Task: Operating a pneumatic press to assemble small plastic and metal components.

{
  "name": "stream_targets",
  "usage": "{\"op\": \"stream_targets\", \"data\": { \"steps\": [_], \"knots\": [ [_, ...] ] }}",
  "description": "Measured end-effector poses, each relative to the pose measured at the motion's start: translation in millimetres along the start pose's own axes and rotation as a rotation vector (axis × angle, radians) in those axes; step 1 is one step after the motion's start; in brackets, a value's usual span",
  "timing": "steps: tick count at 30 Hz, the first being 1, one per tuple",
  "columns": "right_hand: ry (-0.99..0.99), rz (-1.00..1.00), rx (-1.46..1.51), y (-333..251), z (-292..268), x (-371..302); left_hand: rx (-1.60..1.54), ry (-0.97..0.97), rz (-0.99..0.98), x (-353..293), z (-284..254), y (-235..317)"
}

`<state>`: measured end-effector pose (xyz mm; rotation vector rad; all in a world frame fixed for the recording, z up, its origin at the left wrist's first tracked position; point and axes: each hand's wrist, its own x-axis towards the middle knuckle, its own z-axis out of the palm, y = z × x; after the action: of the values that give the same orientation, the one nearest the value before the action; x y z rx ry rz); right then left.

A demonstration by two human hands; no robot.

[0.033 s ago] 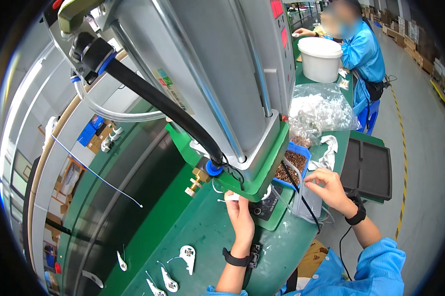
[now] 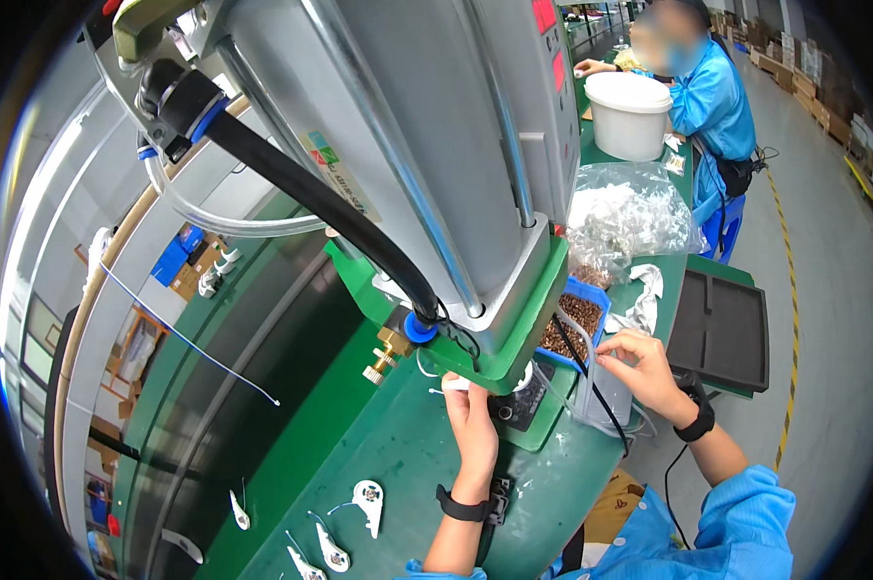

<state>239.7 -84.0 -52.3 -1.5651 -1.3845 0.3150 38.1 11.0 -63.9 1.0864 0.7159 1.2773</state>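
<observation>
My left hand is closed on a small white plastic part under the green plate of a large grey pneumatic press. A thin white wire end sticks out beside its fingers; the plate hides much of the part. To the right of the press, my right hand is held with thumb and fingertips pinched together. Whatever it pinches is too small to make out. Next to that hand are clear tubes and a blue bin of small brown-coppery pieces. Several white teardrop-shaped parts with wires, one of them a white housing, lie at the lower left.
A black control box stands under the press. Farther back are a clear plastic bag, a white lidded bucket and a co-worker in blue. A black tray is at the right. A green conveyor belt runs along the left.
</observation>
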Motion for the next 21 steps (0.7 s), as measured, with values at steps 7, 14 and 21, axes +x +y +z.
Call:
{"op": "stream_targets", "data": {
  "steps": [7, 14, 21],
  "knots": [
    [0.143, 0.053, 0.216, 19, 38, -18, -0.012, -0.036, -0.023, -2, -1, 4],
    [0.166, 0.047, 0.331, 22, 34, -6, -0.147, -0.032, -0.029, -1, -8, 1],
    [-0.062, 0.093, 0.446, 5, 12, 15, 0.001, -0.03, -0.03, -1, -9, 3]
  ]
}}
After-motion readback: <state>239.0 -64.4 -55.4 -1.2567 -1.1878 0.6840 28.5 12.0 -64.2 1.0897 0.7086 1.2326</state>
